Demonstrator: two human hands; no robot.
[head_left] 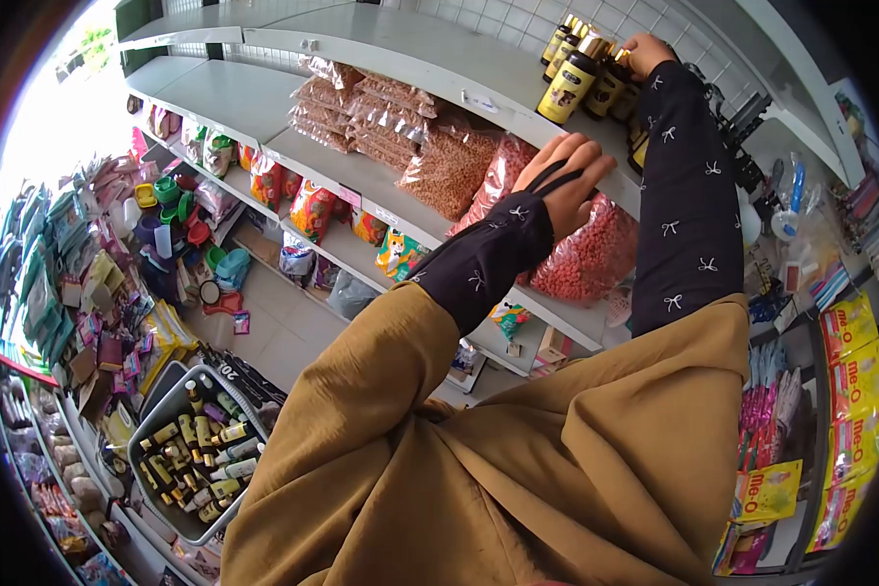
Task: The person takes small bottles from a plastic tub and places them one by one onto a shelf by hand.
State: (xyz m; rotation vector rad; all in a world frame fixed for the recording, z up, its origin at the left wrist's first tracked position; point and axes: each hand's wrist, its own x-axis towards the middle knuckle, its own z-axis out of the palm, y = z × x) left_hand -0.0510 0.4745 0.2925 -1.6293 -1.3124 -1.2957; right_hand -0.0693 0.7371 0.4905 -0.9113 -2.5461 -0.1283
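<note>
Dark bottles with gold caps and yellow labels stand in rows on the upper shelf; the front one (568, 86) is nearest the shelf edge. My right hand (647, 56) is at the gold caps behind the front bottles, its fingers curled down; what it grips is hidden. Just in front of the shelf edge is my left hand (568, 186), with a black sleeve loop round it and its fingers bent and partly spread, holding nothing visible. Below it hang over the lower shelf clear bags of red pellets (588, 256).
Bags of brown pellets (449, 168) fill the middle shelf (298, 156). A grey basket (252, 400) of small bottles stands at lower left, near piled goods and plastic tubs (171, 200). Yellow packets (855, 391) hang at right.
</note>
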